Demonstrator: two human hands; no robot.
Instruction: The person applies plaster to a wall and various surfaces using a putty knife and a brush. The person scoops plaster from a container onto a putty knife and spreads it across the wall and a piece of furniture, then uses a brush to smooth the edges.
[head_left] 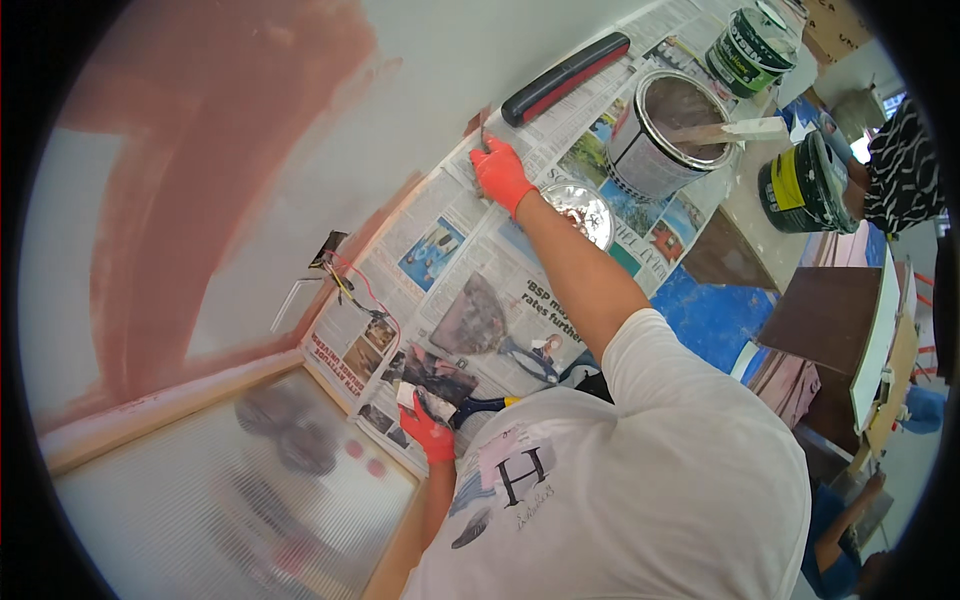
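My right hand (505, 175), gloved in orange, reaches along the newspaper sheets (380, 230) to the wall edge. Its fingers close on a small thin item (483, 133), too small to make out. Below that hand lies a shiny metal lid (582, 210). My left hand (428, 430), also orange-gloved, grips the pale head of a brush-like tool (480, 404) with a dark blue and yellow handle, low over the paper. A black-and-red bar (565, 78) lies beside the wall. An open can (640, 150) of brown material has a stick (745, 130) across it.
Pink-streaked wall (200, 180) has exposed wires (350, 280); a ribbed translucent framed panel (170, 520) is at lower left. A green bucket (750, 55) sits at top right. Another person's patterned sleeve (900, 170) is beside another bucket (795, 190); a second person (835, 540) is at lower right.
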